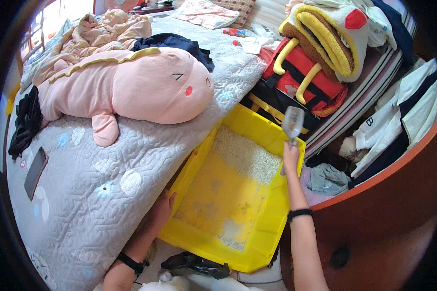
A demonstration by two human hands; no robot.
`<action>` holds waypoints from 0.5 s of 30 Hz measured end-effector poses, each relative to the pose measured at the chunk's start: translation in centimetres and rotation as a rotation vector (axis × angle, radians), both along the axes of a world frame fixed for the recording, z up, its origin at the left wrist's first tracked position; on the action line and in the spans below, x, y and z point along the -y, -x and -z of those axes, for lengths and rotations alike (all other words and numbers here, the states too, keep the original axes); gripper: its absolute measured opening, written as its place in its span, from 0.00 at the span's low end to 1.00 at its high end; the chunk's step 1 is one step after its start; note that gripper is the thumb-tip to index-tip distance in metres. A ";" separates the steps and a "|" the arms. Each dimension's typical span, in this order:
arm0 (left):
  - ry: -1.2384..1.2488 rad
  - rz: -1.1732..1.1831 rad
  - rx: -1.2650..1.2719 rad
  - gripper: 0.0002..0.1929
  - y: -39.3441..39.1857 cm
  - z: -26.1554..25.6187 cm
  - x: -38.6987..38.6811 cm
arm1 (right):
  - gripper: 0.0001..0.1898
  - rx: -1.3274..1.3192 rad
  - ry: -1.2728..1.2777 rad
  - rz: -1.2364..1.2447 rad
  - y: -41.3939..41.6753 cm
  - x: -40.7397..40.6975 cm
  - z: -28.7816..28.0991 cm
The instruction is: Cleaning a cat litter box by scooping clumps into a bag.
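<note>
Before me is a yellow plastic litter box [276,218], with pale granular litter [251,156] heaped at its far end and a smaller patch near its closer end. Between them the stained bottom shows. My right hand [291,156] is closed on the handle of a translucent scoop [293,122], held up over the box's right rim with its blade pointing away from me. My left hand [164,209] is at the box's left rim, beside the bed; whether its fingers grip the rim is not clear.
A quilted bed [131,203] bearing a pink plush toy [160,87] and a phone [36,174] lies left. A red bag [313,83] stands beyond the box, and a curved brown wooden panel [378,218] rises right. Near me are a black plastic bag [196,264] and something white and furry [167,283].
</note>
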State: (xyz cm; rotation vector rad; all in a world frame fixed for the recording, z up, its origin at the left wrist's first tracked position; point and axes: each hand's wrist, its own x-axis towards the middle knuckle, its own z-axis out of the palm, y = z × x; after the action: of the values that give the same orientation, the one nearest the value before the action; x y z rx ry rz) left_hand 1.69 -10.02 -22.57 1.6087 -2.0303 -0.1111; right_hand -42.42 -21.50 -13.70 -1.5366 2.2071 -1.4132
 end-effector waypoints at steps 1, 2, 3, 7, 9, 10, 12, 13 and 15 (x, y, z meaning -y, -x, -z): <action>-0.072 -0.007 -0.007 0.16 -0.3 0.3 0.0 | 0.20 -0.092 -0.066 0.000 -0.4 2.2 0.9; -0.140 -0.007 -0.025 0.16 -0.4 0.5 0.1 | 0.21 -0.188 -0.070 -0.020 -0.8 3.8 0.7; -0.172 -0.005 -0.013 0.16 -0.2 0.4 0.1 | 0.22 -0.283 -0.072 -0.039 -1.2 5.2 0.6; -0.173 0.026 -0.010 0.17 0.3 -1.6 -0.4 | 0.24 -0.403 0.045 -0.048 -1.6 10.1 1.6; -0.131 0.019 0.016 0.18 0.2 -2.1 -0.9 | 0.24 -0.391 -0.040 -0.028 -0.6 11.3 1.1; -0.123 -0.018 0.062 0.18 -0.4 -2.0 -1.4 | 0.25 -0.300 -0.082 -0.028 -2.2 11.2 0.9; -0.114 -0.041 0.078 0.19 -1.1 -1.6 -2.0 | 0.26 -0.210 -0.112 -0.034 -3.3 11.4 1.9; -0.104 -0.017 0.030 0.19 -0.6 -1.4 -1.9 | 0.26 -0.227 -0.091 -0.027 -1.6 12.1 2.8; -0.107 0.007 -0.011 0.20 -0.8 -1.6 -1.9 | 0.27 -0.288 -0.208 -0.020 -0.9 12.7 6.7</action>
State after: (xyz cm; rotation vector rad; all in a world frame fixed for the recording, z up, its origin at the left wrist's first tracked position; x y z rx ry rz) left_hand 2.52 -8.13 -20.96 1.6612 -2.0534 -0.2339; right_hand -41.56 -34.24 -20.39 -1.7716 2.3961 -0.9688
